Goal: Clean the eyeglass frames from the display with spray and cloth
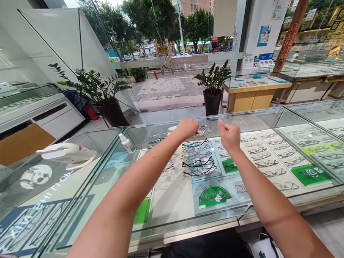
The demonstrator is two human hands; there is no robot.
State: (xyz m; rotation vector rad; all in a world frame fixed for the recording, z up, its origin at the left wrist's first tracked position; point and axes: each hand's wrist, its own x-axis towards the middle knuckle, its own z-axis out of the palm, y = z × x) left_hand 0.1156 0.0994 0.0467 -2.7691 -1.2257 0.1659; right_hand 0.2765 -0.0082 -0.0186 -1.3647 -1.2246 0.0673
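My left hand (pixel 188 128) is closed over the far part of the glass counter (pixel 175 222), fingers curled down and mostly hidden. Just by its fingertips lies or hangs a thin pair of eyeglasses (pixel 203 130); whether the hand grips it, I cannot tell. A row of eyeglasses (pixel 157 138) is beside that hand, with a small white object (pixel 172 128) partly behind the wrist. To the right, my right hand (pixel 230 135) is closed in a fist, thumb on top; anything inside it is hidden. Dark-framed eyeglasses (pixel 197 163) are laid out in a column below the hands.
A white spray bottle (pixel 127 144) stands on the counter to the left, near a white device (pixel 68 154). Green display cards (pixel 215 195) and more eyeglasses (pixel 274 173) show through the glass. Potted plants (pixel 213 97) stand beyond the counter, before the window.
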